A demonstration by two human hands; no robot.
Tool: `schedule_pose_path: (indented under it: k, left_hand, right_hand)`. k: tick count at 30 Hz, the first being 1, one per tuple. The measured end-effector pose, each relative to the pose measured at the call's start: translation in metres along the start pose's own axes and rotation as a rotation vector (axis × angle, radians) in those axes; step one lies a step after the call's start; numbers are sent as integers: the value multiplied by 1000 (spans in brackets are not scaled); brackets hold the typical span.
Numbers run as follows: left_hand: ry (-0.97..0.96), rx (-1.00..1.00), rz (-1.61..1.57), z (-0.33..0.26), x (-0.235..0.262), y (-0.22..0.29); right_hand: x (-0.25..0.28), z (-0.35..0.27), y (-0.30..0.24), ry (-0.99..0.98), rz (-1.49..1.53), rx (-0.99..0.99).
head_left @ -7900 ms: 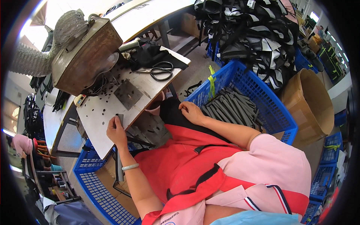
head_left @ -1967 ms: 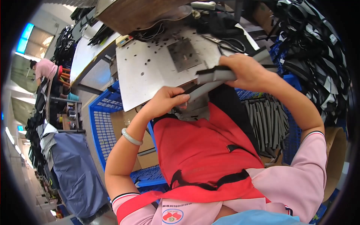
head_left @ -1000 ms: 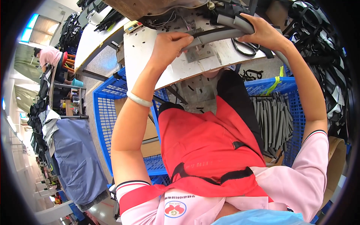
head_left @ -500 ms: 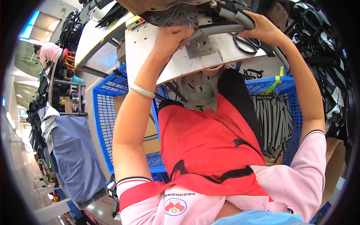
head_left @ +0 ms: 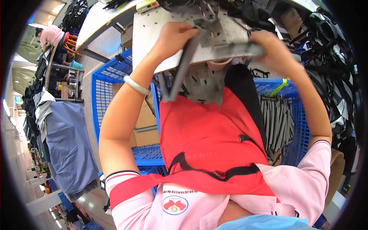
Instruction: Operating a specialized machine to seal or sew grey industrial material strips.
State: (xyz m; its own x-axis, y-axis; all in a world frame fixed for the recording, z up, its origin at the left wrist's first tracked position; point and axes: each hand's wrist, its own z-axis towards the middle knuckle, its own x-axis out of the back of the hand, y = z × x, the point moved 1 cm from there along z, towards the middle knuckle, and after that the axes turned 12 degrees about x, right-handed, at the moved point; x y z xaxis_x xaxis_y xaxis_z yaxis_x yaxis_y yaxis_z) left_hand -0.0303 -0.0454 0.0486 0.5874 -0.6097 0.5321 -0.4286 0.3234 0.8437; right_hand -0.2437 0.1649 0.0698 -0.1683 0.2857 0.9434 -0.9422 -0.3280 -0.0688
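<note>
Above the near edge of the white worktable [head_left: 147, 50], my left hand [head_left: 172, 40] is closed in a pinch on a grey strip [head_left: 183, 67]. That strip hangs down past the table edge toward my lap, where its lower end bends back up. My right hand [head_left: 275, 53], smeared by motion, curls round another grey strip [head_left: 237, 50] that points left along the table edge. Whether the two strips join is not visible. Behind them a machine part [head_left: 207, 17] and a metal plate are only partly in view.
A blue crate [head_left: 293, 115] full of grey strips stands at my right. Another blue crate [head_left: 97, 96], holding cardboard, is at my left. Black straps [head_left: 322, 73] hang at far right. A person [head_left: 51, 36] sits at far left near a turquoise bucket [head_left: 75, 64].
Both hands have come back from the machine toward me. The grey strip that spanned between them now shows as one length hanging from my left hand and another in my right.
</note>
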Motion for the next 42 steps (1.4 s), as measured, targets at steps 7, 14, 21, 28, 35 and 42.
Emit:
schedule_pose_path:
  k: [7, 14, 21, 28, 35, 42]
  left_hand:
    - [-312, -33, -137, -32, -73, 44]
    - [-684, 134, -32, -63, -33, -44]
    - [-431, 82, -136, -72, 1, 32]
    - [-99, -176, -44, -31, -15, 47]
    - [-113, -24, -40, 7, -20, 45]
    - [-97, -33, -79, 26, -14, 34]
  right_hand:
    - [-104, 24, -131, -117, -197, 342]
    - [9, 0, -52, 2, 194, -59]
    - [40, -19, -27, -145, 497, -471]
    - [38, -10, 15, -22, 348, -401]
    - [20, -1, 50, 7, 399, -411]
    - [6, 9, 64, 151, 361, -290]
